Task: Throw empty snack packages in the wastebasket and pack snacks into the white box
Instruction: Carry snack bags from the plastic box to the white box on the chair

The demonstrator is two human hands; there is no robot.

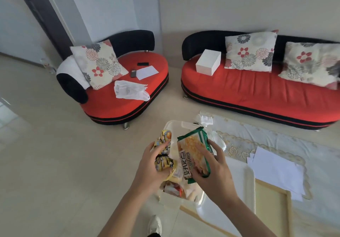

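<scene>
Gripping a crumpled yellow snack wrapper in my left hand, fingers curled tight around it, I hold a green-edged cracker packet in my right hand, fingers wrapped over its face. Both hover above a clear plastic container with more wrappers inside. The white rectangular box sits well apart on the long red sofa, beside a flowered cushion.

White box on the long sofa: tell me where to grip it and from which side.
Grip the white box across its two long side walls, coming from above and the front. It lies flat on the seat of the red sofa, its back corner near the backrest, front and top clear.
</scene>
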